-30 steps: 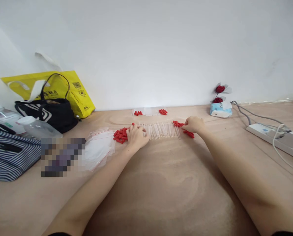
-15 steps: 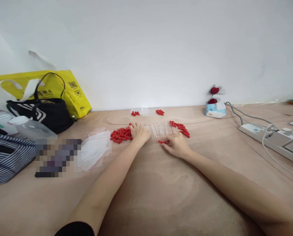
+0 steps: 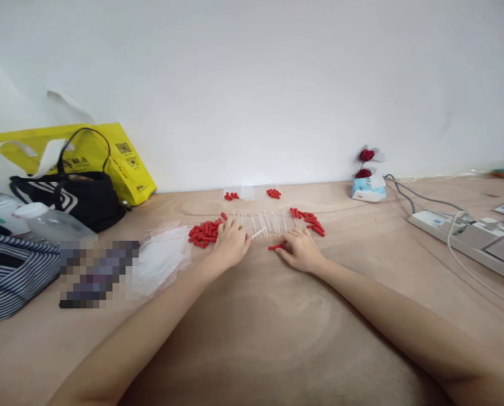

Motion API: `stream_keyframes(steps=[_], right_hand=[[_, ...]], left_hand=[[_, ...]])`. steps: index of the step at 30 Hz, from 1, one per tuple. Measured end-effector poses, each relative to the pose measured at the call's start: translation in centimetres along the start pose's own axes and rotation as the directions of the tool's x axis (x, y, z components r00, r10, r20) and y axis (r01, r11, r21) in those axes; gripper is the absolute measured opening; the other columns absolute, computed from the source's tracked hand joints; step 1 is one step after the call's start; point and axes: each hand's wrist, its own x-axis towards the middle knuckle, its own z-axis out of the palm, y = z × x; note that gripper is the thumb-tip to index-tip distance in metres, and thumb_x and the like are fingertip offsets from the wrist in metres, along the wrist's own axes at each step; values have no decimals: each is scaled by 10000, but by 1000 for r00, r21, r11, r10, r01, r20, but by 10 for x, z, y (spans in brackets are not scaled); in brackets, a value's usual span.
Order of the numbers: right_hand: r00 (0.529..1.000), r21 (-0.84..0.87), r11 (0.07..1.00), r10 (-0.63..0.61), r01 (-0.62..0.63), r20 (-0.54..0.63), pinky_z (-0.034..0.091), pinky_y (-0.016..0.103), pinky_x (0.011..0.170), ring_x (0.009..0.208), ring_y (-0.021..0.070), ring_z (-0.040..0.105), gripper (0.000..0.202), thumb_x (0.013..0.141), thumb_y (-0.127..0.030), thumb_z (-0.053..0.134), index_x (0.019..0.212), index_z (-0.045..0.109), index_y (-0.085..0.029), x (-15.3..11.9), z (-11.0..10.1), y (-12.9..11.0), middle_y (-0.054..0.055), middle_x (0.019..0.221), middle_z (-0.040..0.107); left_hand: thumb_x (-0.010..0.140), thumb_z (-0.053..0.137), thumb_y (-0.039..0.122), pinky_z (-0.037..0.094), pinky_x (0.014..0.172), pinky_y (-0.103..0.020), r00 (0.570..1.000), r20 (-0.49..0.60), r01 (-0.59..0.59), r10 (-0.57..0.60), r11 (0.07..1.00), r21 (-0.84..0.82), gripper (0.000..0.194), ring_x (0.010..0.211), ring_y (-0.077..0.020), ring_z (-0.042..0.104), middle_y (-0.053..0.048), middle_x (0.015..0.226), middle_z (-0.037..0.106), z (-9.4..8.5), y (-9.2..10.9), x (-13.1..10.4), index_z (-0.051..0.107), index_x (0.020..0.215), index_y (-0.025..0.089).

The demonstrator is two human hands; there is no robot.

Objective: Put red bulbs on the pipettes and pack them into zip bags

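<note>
My left hand (image 3: 232, 242) is closed at the left end of a row of clear thin tubes (image 3: 273, 224). A whitish tube (image 3: 259, 233) lies slanted just right of its thumb; whether the fingers grip something is hidden. A heap of small red pieces (image 3: 203, 232) sits at its left. My right hand (image 3: 301, 250) is closed on a red piece (image 3: 275, 247) that sticks out leftward from the fingertips. More red pieces (image 3: 310, 216) lie above and right of this hand.
Behind the tubes, a clear bag (image 3: 252, 193) lies between two small red groups. Clear bags (image 3: 161, 256), a bottle (image 3: 60, 223), a black bag (image 3: 87, 197) and a yellow bag (image 3: 129, 163) are left. A power strip (image 3: 467, 239) and a flower pack (image 3: 368, 189) are right.
My left hand has drawn back toward me and slightly left, and a whitish tube now shows slanted near its thumb. My right hand has shifted slightly left with the red piece.
</note>
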Motion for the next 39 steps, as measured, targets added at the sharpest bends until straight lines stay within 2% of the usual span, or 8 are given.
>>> stream_keyframes(steps=[3, 8, 12, 16, 19, 25, 31, 39], right_hand=[[1000, 31, 999, -17, 17, 7, 235, 307, 679, 794, 184, 492, 194, 767, -359, 533, 856, 613, -206, 0, 1, 0, 31, 763, 598], [998, 41, 998, -55, 54, 26, 240, 319, 686, 825, 189, 485, 214, 794, -383, 517, 920, 649, -272, 2, 4, -1, 40, 812, 592], [997, 59, 996, -65, 63, 35, 252, 325, 708, 848, 182, 485, 187, 812, -344, 503, 873, 660, -262, 3, 7, -2, 37, 845, 592], [997, 72, 995, -71, 70, 17, 255, 326, 721, 857, 179, 489, 189, 824, -336, 486, 861, 647, -242, 2, 7, -3, 36, 871, 598], [997, 74, 995, -72, 71, 9, 252, 323, 718, 856, 176, 495, 175, 832, -313, 475, 857, 626, -228, 2, 5, -5, 36, 857, 604], [998, 170, 985, -34, 25, 50, 261, 311, 710, 852, 166, 508, 139, 836, -273, 460, 815, 586, -220, 3, 3, -10, 18, 846, 615], [997, 295, 956, -27, 4, 76, 281, 333, 759, 826, 163, 508, 128, 827, -270, 462, 822, 581, -222, 4, 3, -10, 14, 835, 627], [985, 312, 943, -148, 115, 85, 262, 339, 787, 856, 162, 517, 168, 834, -279, 463, 913, 605, -241, 3, 3, -8, 12, 878, 651]], left_hand=[[809, 446, 246, 328, 765, -375, 994, -24, -108, 106, 990, -87, 172, 883, -237, 432, -82, 871, 531, 4, -12, -23, 571, 718, 171], [799, 471, 221, 338, 768, -360, 991, -30, -136, 133, 972, -190, 107, 872, -214, 442, -66, 888, 525, 9, -14, -33, 557, 756, 173], [776, 527, 268, 346, 782, -353, 996, -39, -91, 83, 941, -325, 128, 913, -214, 453, -53, 938, 538, 13, -5, -27, 544, 871, 183], [771, 544, 272, 351, 754, -338, 999, 27, 33, -23, 897, -440, 95, 880, -202, 484, -32, 863, 559, 21, 4, -20, 549, 769, 178], [790, 522, 262, 332, 744, -340, 998, 19, 61, -59, 888, -456, 98, 865, -198, 495, -21, 833, 575, 26, 5, -19, 543, 744, 178], [834, 469, 262, 269, 796, -351, 997, -74, -36, 0, 877, -480, 105, 821, -162, 515, 13, 787, 603, 29, 3, -23, 522, 779, 190], [837, 463, 281, 240, 823, -349, 995, -104, -61, 11, 869, -490, 127, 794, -149, 526, 25, 765, 622, 27, 4, -24, 536, 774, 198], [841, 461, 315, 192, 888, -379, 983, -162, -151, 86, 878, -454, 172, 826, -151, 537, 24, 810, 666, 24, 4, -26, 609, 792, 243]])
